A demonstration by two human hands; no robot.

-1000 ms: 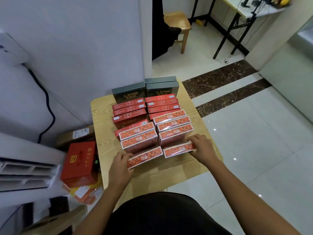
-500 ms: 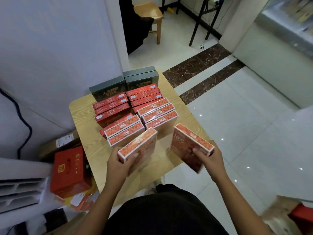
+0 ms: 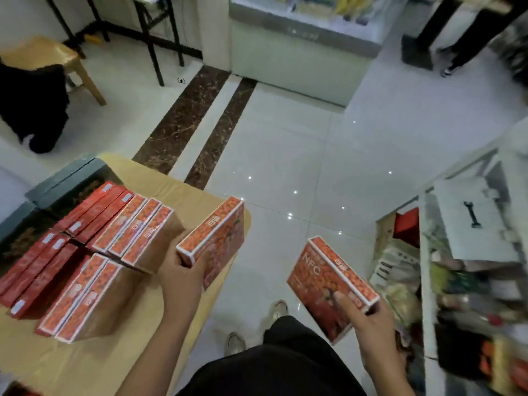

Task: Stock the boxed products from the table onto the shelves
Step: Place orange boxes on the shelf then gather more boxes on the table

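Where a second ago both boxes lay in the front row of the pale wooden desk point(image 3: 85, 364) with a hand resting on each, they are now lifted clear. The view has swung right, so the crowded white shelves point(image 3: 425, 281) show at the right edge.

The left hand point(image 3: 180, 270) has its fingers curled round the near end of a flat orange fruit-printed cardboard box point(image 3: 217, 241), which hangs over the desk's rounded corner. The right hand point(image 3: 368, 321) clasps the near end of a matching orange cardboard box marked NFC point(image 3: 323, 278), its thumb lying across the broad face. This box is already off the desk and over the white floor tiles point(image 3: 285, 155), between desk and shelves.

I judge the pick-up done and the carry begun, with the shelves near on the right. Much stock stays behind: the rows of orange printed boxes point(image 3: 137, 227), slim red boxes point(image 3: 94, 207) and dark green boxes point(image 3: 65, 181).

The left box's long axis runs from the hand away and to the right. Its narrow printed edge faces up and its broad face is turned to the right.

The NFC box's long axis runs from its far-left corner back to the hand at the near right. It is tilted so its broad lettered face looks up and left, and its narrow printed edge is on the side toward the shelves. Either box would likely need a turn to stand on a shelf.
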